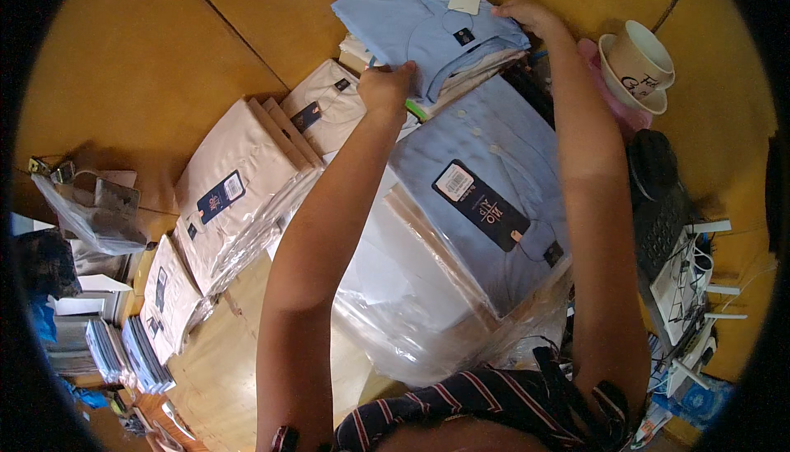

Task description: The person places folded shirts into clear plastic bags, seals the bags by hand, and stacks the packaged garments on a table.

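Observation:
A folded light-blue shirt (403, 20) with a small white tag and a dark neck label lies across a stack at the far side. My left hand (385, 88) is closed on its near left edge, and my right hand (527, 14) pinches its far right edge. Under this shirt, the edges of other folded garments (473, 82) show. Between my forearms lies a larger blue shirt (469, 152), folded in clear plastic, with a navy hang tag (481, 205) on its front. Beneath it are more plastic-wrapped pieces, partly hidden.
To the left stand stacks of pale pink packed shirts (239, 152) on the wooden table (239, 370). At the right are a paper cup (638, 57) in a bowl, a dark keyboard (658, 222) and a white router (679, 287) with cables. A plastic bag (99, 213) hangs far left.

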